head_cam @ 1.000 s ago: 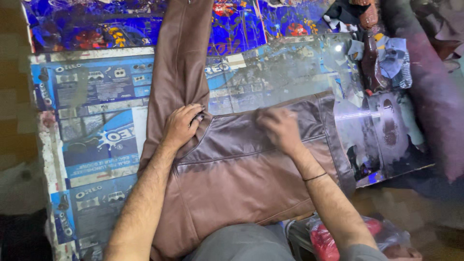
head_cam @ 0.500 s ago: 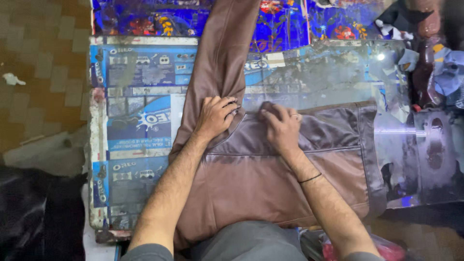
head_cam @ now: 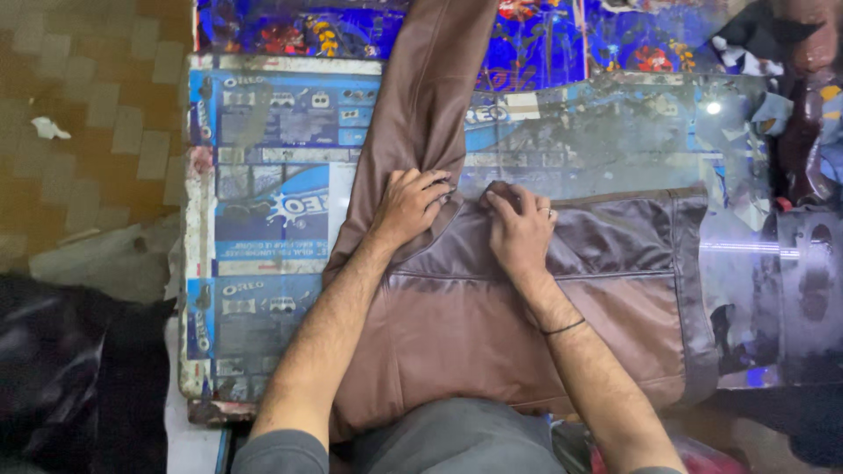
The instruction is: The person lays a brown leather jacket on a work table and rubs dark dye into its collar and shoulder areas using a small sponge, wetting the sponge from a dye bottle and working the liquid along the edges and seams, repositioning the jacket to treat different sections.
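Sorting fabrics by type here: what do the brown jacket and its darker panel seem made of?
Brown jacket: likely leather or faux leather, with a smooth, faintly sheened surface and soft creases. Darker panel under the right hand: apparently satin-like lining, glossier and finely wrinkled.

Left hand (head_cam: 411, 204) and right hand (head_cam: 520, 230) lie palm-down, fingers bent, close together.

Worktable (head_cam: 263, 175) under blue printed sheeting, brown leather jacket (head_cam: 492, 342) spread flat upon it.

Smooth brown leather jacket (head_cam: 492, 316), faint sheen
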### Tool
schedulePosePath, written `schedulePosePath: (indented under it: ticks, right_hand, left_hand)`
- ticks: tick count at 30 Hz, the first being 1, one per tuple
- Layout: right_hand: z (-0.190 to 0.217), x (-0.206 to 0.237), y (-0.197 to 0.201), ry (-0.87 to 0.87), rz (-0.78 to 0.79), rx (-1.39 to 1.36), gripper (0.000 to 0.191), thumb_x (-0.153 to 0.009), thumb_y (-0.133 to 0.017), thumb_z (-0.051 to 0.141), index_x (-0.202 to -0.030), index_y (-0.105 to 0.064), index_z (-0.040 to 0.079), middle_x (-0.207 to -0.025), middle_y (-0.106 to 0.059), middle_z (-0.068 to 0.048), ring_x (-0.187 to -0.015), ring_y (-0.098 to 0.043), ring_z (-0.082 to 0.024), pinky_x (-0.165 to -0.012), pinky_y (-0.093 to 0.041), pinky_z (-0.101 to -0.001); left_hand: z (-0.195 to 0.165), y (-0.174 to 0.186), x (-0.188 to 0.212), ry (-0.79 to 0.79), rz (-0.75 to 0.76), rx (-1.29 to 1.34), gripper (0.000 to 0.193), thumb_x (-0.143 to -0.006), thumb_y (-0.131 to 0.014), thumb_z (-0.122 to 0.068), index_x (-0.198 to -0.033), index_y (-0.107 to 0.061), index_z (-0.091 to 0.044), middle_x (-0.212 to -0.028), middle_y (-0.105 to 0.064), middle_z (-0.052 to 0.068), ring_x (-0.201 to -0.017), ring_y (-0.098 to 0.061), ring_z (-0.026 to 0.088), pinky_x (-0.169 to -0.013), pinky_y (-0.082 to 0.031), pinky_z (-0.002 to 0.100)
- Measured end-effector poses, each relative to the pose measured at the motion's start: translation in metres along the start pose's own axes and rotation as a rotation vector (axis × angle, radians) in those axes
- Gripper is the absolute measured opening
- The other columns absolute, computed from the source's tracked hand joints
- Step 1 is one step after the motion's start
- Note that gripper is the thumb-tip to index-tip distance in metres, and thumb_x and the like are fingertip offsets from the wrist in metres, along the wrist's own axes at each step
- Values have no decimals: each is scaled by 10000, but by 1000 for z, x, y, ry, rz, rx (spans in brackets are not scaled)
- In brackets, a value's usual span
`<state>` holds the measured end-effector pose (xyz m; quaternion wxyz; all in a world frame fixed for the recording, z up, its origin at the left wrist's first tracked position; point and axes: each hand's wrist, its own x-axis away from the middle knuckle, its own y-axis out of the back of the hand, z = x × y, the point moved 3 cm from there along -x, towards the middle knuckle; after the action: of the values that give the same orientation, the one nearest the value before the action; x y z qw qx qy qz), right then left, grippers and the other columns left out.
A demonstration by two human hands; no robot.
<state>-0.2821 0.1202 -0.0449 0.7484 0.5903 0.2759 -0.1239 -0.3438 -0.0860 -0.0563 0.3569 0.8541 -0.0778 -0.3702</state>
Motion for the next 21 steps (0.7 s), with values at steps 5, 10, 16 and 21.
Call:
schedulePosePath:
  ticks: [5,10,16,21]
  right_hand:
    - [30,19,2,273,154,-154,402,-765,-720,124,-1147,-759,243,-1228,-660,-42,-1067,-586,-297,-848,-429,-471]
    - [57,39,0,297,175,-347,339,-813,-733,130,-1141,-739,215,-1218,-648,-51,-1061,-582,-291,-861,-430,-462]
    - [82,41,-7,271,197,-307,414,-793,-719,102,-1186,-738,231,-1280,-635,-24,-1060,-559,-278,-866,-429,-455]
    - [87,64,-4,346,299,-297,489,-742,-719,138,-1214,-732,261,-1266,-623,-22,-1014,-544,-281,-823,-414,-472]
  left_hand:
    - [12,-1,4,45,-54,213,252,-864,-642,-34,-1091,-735,-90,-1302,-710,32,-1164,-665,259,-972,-490,399]
    - [28,-5,8,124,-56,373,301,-935,-605,3,-1220,-689,-47,-1270,-724,99,-1181,-687,304,-990,-522,415]
    - [39,-14,14,242,-39,334,325,-932,-622,-17,-1251,-682,-39,-1220,-735,138,-1091,-691,324,-951,-529,421]
    - [37,-14,15,112,-95,348,322,-952,-602,-10,-1269,-656,-36,-1240,-717,143,-1146,-687,340,-991,-534,426]
